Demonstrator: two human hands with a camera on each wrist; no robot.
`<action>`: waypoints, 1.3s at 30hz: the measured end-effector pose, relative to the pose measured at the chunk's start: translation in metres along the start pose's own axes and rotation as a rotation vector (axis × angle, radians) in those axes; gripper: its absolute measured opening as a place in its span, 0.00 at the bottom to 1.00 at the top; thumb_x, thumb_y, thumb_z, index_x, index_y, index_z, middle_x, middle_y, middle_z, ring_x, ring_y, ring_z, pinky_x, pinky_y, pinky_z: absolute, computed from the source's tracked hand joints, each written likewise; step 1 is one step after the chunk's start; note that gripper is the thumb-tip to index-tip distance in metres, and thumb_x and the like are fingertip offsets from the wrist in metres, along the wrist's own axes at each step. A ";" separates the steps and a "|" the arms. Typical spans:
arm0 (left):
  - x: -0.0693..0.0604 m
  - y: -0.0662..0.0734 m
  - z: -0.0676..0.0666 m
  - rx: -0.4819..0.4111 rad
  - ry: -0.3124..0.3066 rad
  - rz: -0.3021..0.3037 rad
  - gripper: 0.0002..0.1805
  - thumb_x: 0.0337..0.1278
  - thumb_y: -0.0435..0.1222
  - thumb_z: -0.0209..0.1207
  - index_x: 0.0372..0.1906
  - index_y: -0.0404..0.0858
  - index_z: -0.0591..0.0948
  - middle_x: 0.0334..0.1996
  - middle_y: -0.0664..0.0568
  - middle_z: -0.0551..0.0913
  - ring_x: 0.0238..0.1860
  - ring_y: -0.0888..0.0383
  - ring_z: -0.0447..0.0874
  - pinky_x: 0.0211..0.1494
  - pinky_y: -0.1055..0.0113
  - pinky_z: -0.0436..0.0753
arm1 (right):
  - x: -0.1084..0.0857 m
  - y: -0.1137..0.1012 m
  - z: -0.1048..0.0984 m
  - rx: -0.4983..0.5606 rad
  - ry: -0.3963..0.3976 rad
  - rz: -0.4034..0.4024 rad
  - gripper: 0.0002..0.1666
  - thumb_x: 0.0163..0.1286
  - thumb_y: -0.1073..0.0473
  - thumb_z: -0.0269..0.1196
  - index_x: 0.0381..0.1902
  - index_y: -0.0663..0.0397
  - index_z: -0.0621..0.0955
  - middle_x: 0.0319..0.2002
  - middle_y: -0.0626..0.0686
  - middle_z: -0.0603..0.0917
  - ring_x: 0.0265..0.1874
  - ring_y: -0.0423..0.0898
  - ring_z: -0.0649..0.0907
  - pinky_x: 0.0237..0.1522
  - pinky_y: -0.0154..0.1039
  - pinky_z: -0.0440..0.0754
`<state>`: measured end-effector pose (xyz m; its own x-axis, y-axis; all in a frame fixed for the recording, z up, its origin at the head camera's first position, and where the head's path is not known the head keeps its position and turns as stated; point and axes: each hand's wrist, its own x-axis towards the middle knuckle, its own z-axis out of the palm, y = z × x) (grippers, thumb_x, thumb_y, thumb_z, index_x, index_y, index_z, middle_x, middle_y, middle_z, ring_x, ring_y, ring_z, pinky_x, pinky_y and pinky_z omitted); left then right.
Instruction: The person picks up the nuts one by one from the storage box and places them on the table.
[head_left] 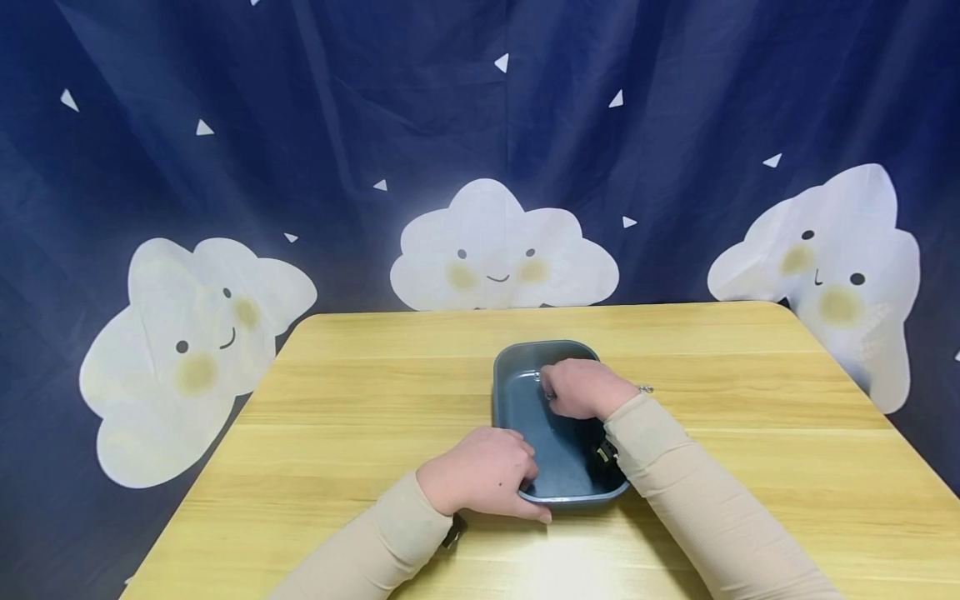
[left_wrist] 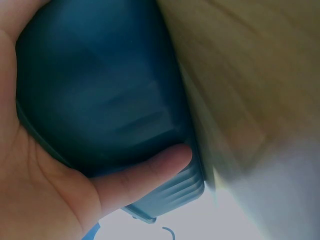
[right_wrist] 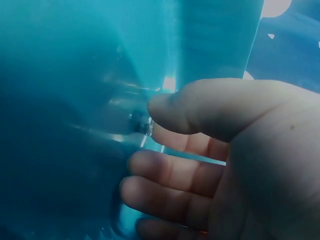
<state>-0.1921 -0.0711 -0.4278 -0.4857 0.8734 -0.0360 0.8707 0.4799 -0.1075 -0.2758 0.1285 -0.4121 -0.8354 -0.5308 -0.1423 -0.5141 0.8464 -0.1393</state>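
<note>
A dark blue-grey tray [head_left: 528, 417] sits on the wooden surface [head_left: 375, 383], its long sides running away from the person. The left hand [head_left: 483, 471] grips its near left corner: the fingers curl over the rim to the inside, while the thumb lies against the outer wall. The right hand [head_left: 585, 387] is down inside the tray, toward the far end, with thumb and index fingertip pinching a small shiny piece [right_wrist: 148, 126]; the other fingers are bent below. What the piece is cannot be told.

The right hand and the beige right sleeve [head_left: 705, 492] cross the tray's right rim and hide much of that side. A black device [head_left: 606, 454] under the right wrist also covers part of the inside. Just beyond that wrist, some tiny shiny bits [head_left: 646, 389] show, too small to make out. The left sleeve [head_left: 390, 533] comes in over the near part of the surface, with another dark device [head_left: 453, 532] beneath its cuff.

Behind the surface hangs a dark blue curtain [head_left: 420, 83] printed with small white triangles [head_left: 502, 63] and three smiling clouds [head_left: 502, 242], the middle one beyond the tray.
</note>
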 end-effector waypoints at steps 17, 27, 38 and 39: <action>0.000 0.000 0.002 0.027 0.024 0.005 0.29 0.52 0.74 0.56 0.16 0.55 0.74 0.21 0.67 0.69 0.30 0.66 0.72 0.31 0.72 0.71 | 0.001 -0.001 0.005 0.049 -0.101 -0.110 0.10 0.58 0.60 0.70 0.26 0.44 0.78 0.23 0.41 0.77 0.23 0.41 0.75 0.31 0.39 0.76; 0.000 -0.001 0.002 0.021 0.023 0.011 0.29 0.53 0.73 0.56 0.17 0.55 0.74 0.21 0.67 0.70 0.30 0.65 0.73 0.31 0.71 0.71 | 0.001 -0.002 0.005 0.082 -0.134 -0.145 0.11 0.54 0.63 0.68 0.21 0.45 0.77 0.19 0.42 0.73 0.20 0.40 0.70 0.26 0.35 0.69; 0.000 0.000 0.002 0.013 0.018 0.007 0.30 0.53 0.73 0.56 0.15 0.55 0.72 0.20 0.67 0.68 0.28 0.66 0.71 0.30 0.72 0.70 | 0.000 0.003 0.003 0.108 -0.083 -0.153 0.09 0.55 0.63 0.66 0.25 0.43 0.78 0.23 0.41 0.77 0.24 0.41 0.75 0.31 0.38 0.76; 0.000 0.000 0.002 0.015 0.019 0.007 0.30 0.53 0.73 0.56 0.15 0.55 0.72 0.20 0.67 0.68 0.28 0.66 0.71 0.30 0.71 0.71 | 0.000 0.004 0.002 0.118 -0.071 -0.154 0.09 0.55 0.63 0.65 0.25 0.42 0.78 0.23 0.40 0.77 0.24 0.40 0.75 0.31 0.38 0.76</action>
<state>-0.1925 -0.0716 -0.4300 -0.4783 0.8780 -0.0180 0.8726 0.4728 -0.1226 -0.2770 0.1320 -0.4148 -0.7310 -0.6585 -0.1786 -0.6046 0.7465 -0.2777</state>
